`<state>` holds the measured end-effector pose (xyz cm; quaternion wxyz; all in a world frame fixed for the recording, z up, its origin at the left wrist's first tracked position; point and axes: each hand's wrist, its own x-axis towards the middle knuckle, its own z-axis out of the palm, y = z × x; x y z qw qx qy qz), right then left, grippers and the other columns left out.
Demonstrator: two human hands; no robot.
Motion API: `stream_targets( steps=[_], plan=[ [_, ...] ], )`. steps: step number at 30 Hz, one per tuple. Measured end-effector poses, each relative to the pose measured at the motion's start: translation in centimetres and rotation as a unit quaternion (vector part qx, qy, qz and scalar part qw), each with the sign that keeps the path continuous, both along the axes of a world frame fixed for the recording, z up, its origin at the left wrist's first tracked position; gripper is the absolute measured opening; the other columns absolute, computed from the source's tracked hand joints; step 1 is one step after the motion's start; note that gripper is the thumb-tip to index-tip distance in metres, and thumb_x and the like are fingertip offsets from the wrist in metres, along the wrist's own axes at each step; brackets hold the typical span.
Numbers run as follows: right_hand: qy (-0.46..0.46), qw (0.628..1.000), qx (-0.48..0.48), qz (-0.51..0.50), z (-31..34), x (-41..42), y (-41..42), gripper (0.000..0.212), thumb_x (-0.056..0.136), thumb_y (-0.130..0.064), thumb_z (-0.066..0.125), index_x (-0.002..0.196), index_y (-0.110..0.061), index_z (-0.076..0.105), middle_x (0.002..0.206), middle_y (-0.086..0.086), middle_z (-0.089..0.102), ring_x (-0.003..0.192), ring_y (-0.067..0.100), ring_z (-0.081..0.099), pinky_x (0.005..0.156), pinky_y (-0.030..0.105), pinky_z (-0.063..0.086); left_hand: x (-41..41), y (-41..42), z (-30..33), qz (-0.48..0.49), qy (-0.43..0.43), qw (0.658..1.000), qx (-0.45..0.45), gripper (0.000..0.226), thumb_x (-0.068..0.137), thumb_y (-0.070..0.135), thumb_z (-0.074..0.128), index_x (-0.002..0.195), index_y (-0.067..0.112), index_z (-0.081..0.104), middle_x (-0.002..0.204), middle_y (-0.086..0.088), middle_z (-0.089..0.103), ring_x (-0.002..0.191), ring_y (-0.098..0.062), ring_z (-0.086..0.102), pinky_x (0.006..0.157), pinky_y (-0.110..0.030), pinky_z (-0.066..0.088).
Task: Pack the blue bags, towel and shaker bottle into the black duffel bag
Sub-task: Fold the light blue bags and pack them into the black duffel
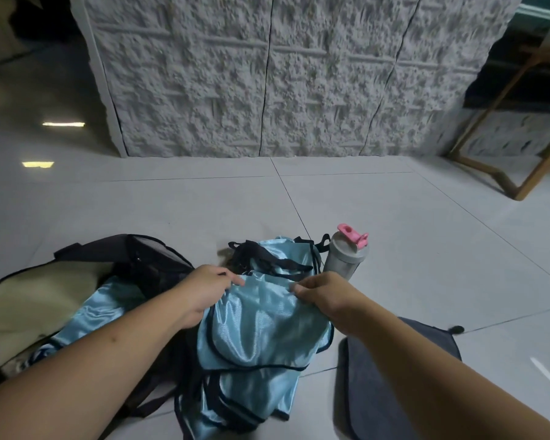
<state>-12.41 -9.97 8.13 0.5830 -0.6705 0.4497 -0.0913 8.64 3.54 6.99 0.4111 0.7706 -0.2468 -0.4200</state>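
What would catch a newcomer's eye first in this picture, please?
Most likely the shiny blue bag at the centre of the floor, pinched at its top edge by the left hand and right hand. Next, the shaker bottle with its pink lid, upright just behind, and the open black duffel bag at left.

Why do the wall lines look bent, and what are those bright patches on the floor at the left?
Head view: the wide-angle lens bows the stone wall seams outward; the bright patches are lamp glare on the glossy floor tiles; the light is dim, and the wall looks slightly smeared.
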Motion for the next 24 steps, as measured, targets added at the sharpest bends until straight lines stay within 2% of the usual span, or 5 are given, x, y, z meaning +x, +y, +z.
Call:
stream_targets(
  steps=[5, 9, 12, 19, 24],
  plan=[
    [0.107, 0.982, -0.079, 0.135, 1.4, 0.6, -0.1, 0.045, 0.072, -0.019, 0.093, 0.11, 0.0, 0.078, 0.111, 0.014, 0.078, 0.106, 0.023, 0.074, 0.097, 0.033, 0.059, 0.4, 0.4, 1.1, -0.072, -0.021, 0.997, 0.034, 0.017, 0.083, 0.016, 0.083, 0.1, 0.013, 0.079, 0.108, -0.001, 0.071, 0.114, -0.02, 0.062, 0.1, -0.03, 0.044],
    [0.224, 0.942, -0.131, 0.212, 1.3, 1.3, 0.2, 0.047, 0.071, -0.023, 0.094, 0.114, -0.016, 0.079, 0.093, -0.005, 0.077, 0.081, 0.012, 0.066, 0.071, 0.02, 0.054, -0.1, 0.6, 1.5, -0.148, -0.086, 0.981, 0.094, 0.061, 0.065, 0.012, 0.096, 0.12, 0.016, 0.071, 0.109, 0.005, 0.058, 0.109, -0.017, 0.057, 0.096, -0.027, 0.045],
    [0.266, 0.92, -0.197, 0.212, 1.2, 1.7, 0.3, 0.03, 0.078, -0.014, 0.086, 0.108, -0.012, 0.08, 0.083, -0.001, 0.07, 0.069, 0.014, 0.058, 0.055, 0.019, 0.047, -0.5, 0.3, 1.4, -0.128, -0.211, 0.966, 0.076, 0.041, 0.068, 0.008, 0.089, 0.105, 0.015, 0.074, 0.093, 0.003, 0.07, 0.087, -0.019, 0.07, 0.079, -0.032, 0.059],
    [0.177, 0.946, -0.232, 0.138, 1.0, 0.8, -0.5, 0.017, 0.081, -0.019, 0.081, 0.085, -0.004, 0.074, 0.08, 0.003, 0.07, 0.068, 0.018, 0.063, 0.062, 0.025, 0.053, 0.6, 0.5, 2.0, -0.113, -0.319, 0.939, 0.055, 0.032, 0.073, 0.025, 0.087, 0.099, 0.007, 0.078, 0.105, -0.004, 0.064, 0.096, -0.02, 0.059, 0.077, -0.025, 0.047],
    [-0.091, 0.994, 0.031, 0.046, 0.6, -1.2, -0.7, 0.024, 0.083, -0.004, 0.075, 0.106, 0.004, 0.077, 0.108, 0.023, 0.077, 0.104, 0.042, 0.073, 0.101, 0.053, 0.056, 1.5, 2.3, 2.5, -0.071, -0.108, 0.991, -0.026, 0.025, 0.075, 0.013, 0.088, 0.098, 0.011, 0.08, 0.107, 0.004, 0.076, 0.107, -0.025, 0.072, 0.098, -0.04, 0.054]
  ],
)
